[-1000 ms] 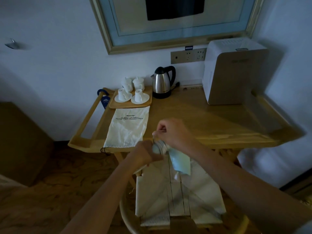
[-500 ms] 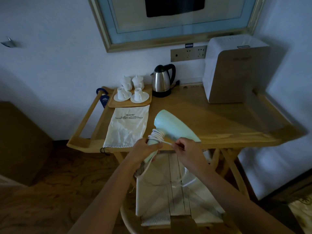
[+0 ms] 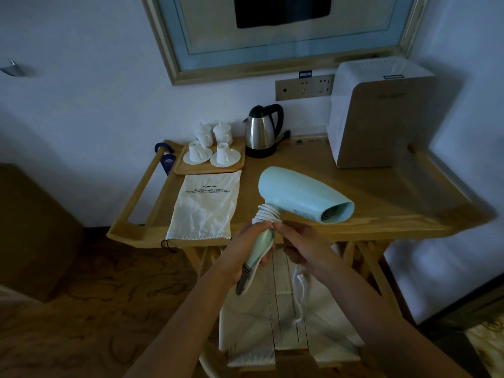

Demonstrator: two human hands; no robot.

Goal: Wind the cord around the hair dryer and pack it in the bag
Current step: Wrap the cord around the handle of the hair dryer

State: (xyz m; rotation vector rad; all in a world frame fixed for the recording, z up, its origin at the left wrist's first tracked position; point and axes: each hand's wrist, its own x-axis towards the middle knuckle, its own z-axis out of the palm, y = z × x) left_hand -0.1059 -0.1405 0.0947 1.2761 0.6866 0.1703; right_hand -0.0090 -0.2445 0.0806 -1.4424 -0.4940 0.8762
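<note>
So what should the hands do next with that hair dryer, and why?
Probably the right hand should carry the cord round the handle once more: coils sit just under the hair dryer body, a loose length hangs below, and the left hand grips the handle.

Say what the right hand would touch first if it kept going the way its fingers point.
The right hand points up and left; its fingertips are already at the cord coiled on the hair dryer handle, beside the left hand. Depth is unclear.
</note>
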